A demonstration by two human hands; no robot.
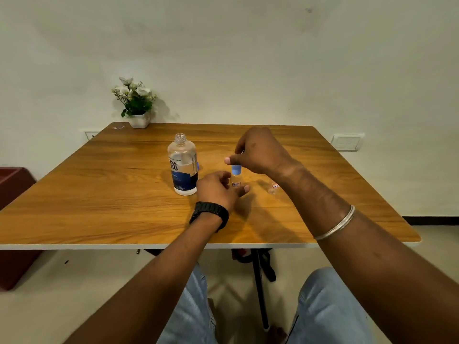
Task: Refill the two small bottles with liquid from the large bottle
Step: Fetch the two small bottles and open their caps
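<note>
The large clear bottle (182,167) with a dark blue label stands uncapped near the table's middle, about half full. Just right of it stands a small clear bottle (236,182) with a blue cap (236,169). My left hand (218,188) holds this small bottle at its base, fingers curled round it. My right hand (258,152) hovers over its top, fingers curled and pinching the blue cap. A second small clear bottle (273,188) with a red-marked label stands uncapped further right, partly behind my right forearm.
A wooden table (99,194) carries everything. A white pot of artificial flowers (136,103) stands at its far left corner against the wall. A small blue item (198,166) peeks from behind the large bottle. A dark red box (12,194) sits on the floor at the left.
</note>
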